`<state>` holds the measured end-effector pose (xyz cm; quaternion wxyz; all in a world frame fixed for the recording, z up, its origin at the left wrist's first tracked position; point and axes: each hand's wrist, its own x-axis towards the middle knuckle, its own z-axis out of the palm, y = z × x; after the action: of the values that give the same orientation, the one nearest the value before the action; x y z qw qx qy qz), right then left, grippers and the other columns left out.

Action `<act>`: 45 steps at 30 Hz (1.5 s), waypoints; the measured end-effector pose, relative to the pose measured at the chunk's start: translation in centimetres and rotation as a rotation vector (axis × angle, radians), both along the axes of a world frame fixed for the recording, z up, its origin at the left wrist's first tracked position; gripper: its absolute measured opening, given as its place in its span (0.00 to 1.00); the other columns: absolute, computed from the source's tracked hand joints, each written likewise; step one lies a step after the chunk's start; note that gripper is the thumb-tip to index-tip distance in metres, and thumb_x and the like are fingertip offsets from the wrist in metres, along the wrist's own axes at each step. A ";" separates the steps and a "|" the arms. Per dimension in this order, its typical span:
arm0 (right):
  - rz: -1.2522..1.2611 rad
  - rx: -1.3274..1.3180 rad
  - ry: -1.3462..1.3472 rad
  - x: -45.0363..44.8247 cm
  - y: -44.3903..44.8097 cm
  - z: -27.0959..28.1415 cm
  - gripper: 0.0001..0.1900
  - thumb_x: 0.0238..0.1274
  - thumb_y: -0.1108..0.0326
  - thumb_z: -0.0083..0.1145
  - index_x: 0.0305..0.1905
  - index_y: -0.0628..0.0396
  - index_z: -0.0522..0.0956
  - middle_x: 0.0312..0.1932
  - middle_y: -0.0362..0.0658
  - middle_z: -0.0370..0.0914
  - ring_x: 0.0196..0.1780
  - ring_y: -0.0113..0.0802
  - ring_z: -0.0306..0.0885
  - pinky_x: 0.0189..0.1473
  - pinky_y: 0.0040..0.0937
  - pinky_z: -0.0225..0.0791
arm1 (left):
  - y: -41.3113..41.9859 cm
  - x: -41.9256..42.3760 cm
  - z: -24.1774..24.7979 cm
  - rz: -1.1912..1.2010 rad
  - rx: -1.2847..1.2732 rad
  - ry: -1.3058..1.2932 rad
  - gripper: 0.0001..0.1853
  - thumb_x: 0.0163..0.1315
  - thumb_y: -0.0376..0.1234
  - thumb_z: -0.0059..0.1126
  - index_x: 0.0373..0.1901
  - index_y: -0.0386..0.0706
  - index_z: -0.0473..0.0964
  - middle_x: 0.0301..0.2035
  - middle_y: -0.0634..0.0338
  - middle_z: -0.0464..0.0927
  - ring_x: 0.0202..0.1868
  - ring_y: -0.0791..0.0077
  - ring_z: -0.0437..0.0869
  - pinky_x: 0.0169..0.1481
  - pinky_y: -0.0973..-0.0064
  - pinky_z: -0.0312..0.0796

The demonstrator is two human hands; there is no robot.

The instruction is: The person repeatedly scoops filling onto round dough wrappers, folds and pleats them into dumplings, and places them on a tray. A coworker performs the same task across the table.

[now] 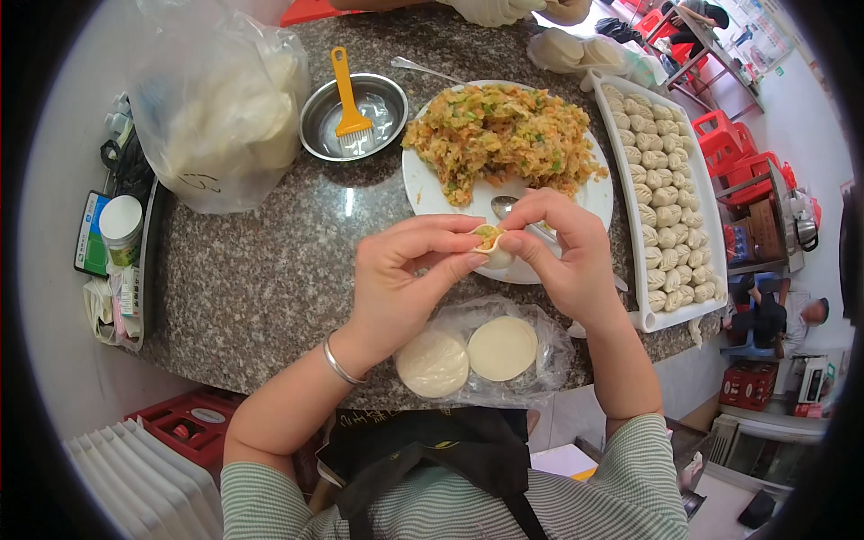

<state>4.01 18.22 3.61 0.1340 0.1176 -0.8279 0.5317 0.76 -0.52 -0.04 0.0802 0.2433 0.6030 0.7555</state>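
Observation:
Between my fingertips is a dumpling wrapper point(498, 258) cupped around a bit of vegetable filling point(487, 235); its top is unsealed. My left hand point(412, 266) grips its left side, and my right hand point(557, 246) pinches the right edge. Just beyond them lies a white plate point(422, 182) heaped with chopped filling point(503, 135). A metal spoon point(503, 205) rests on the plate, its handle partly behind my right hand. Nearer my body, round wrappers point(503, 347) lie in two stacks on a clear plastic bag point(550, 358), the left one under the film.
At right, a white tray point(685, 320) holds rows of pleated dumplings point(668, 216). A steel bowl point(317, 145) with a yellow brush point(344, 94) stands behind, beside a large plastic bag point(223, 121) of pale contents. Another person's gloved hand point(496, 10) is across the granite table point(270, 290).

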 end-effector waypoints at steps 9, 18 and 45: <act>-0.054 0.233 0.218 0.0 -0.3 -0.4 0.03 0.53 0.75 0.63 0.33 0.60 0.79 0.30 0.45 0.79 0.36 0.42 0.76 0.45 0.36 0.68 | 0.5 0.3 0.8 0.040 0.089 -0.273 0.08 0.58 0.20 0.63 0.39 0.32 0.79 0.45 0.50 0.80 0.46 0.73 0.82 0.48 0.79 0.78; 0.006 -0.040 -0.025 -0.2 0.4 -0.1 0.03 0.53 0.75 0.63 0.32 0.61 0.79 0.30 0.44 0.78 0.37 0.38 0.76 0.43 0.33 0.68 | 0.3 0.3 -0.1 -0.010 0.073 -0.060 0.07 0.59 0.21 0.63 0.39 0.32 0.80 0.46 0.50 0.79 0.46 0.72 0.83 0.52 0.75 0.77; -0.028 0.257 0.178 0.1 -0.6 -0.5 0.04 0.53 0.73 0.63 0.33 0.58 0.79 0.30 0.45 0.78 0.37 0.42 0.76 0.51 0.40 0.65 | 0.6 0.6 -0.1 0.080 0.083 -0.205 0.10 0.58 0.22 0.64 0.42 0.34 0.81 0.45 0.53 0.80 0.42 0.76 0.83 0.46 0.81 0.79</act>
<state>4.07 17.61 3.07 0.1983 0.1690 -0.8755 0.4070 1.33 0.07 -0.18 0.1012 0.1437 0.5691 0.8033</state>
